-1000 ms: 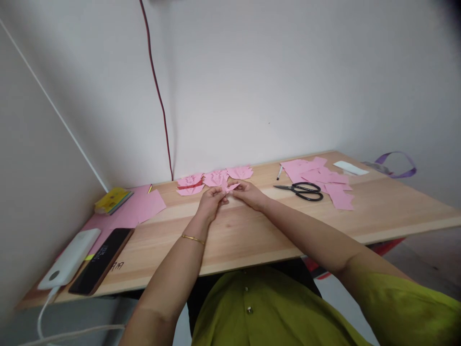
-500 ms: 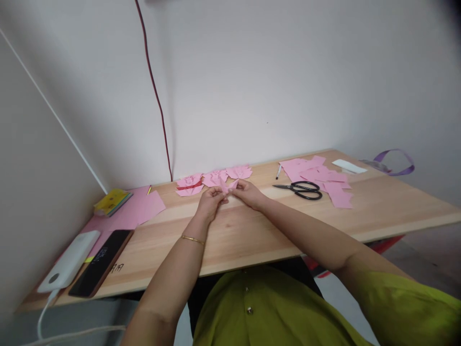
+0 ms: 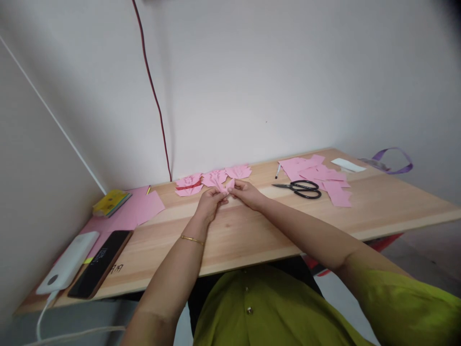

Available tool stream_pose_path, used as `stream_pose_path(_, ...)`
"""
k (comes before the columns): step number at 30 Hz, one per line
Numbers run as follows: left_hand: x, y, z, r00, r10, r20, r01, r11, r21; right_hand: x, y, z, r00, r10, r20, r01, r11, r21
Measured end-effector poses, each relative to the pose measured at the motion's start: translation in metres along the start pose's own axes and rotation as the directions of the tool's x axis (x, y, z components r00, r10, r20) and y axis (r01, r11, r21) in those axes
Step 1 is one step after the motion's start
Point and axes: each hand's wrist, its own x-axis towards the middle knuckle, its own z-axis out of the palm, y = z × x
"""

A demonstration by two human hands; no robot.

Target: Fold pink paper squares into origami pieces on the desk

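Note:
Between my two hands is a small folded piece of pink paper (image 3: 229,185), pinched at its lower edge. My left hand (image 3: 210,202) grips it from the left with thumb and fingers closed. From the right, my right hand (image 3: 245,193) pinches its other side. Just behind lie several pink paper cut-outs with jagged edges (image 3: 238,171), close to the wall. A red strip (image 3: 190,186) lies across the leftmost cut-out. The fingers hide part of the held paper.
Black-handled scissors (image 3: 298,188), a pen (image 3: 278,171) and pink paper scraps (image 3: 336,193) lie to the right, with a white strip (image 3: 347,165) beyond. At left are pink sheets (image 3: 151,208), a yellow pack (image 3: 111,203), a phone (image 3: 101,264) and a white power bank (image 3: 68,263) with a cable.
The upper part of the held paper has changed shape slightly between my fingers, with its right flap now more upright. Both hands stay in nearly the same place.

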Motion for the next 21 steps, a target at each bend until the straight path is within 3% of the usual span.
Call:
stream_pose_path(8,-0.0012,0.0009,0.0005,0.999,-0.031,0.021,0.032,0.999,-0.03,-0.0014,-0.0023,-0.0015,1.0,-0.008,-0.006,0.008,1.0,-0.019)
stream_pose_path(21,-0.0008,0.0024,0.0049,0.996,0.027,-0.087,-0.029,0.999,-0.015,-0.002,-0.0003,0.0006,0.998,0.008,0.063,-0.009,1.0,0.007)
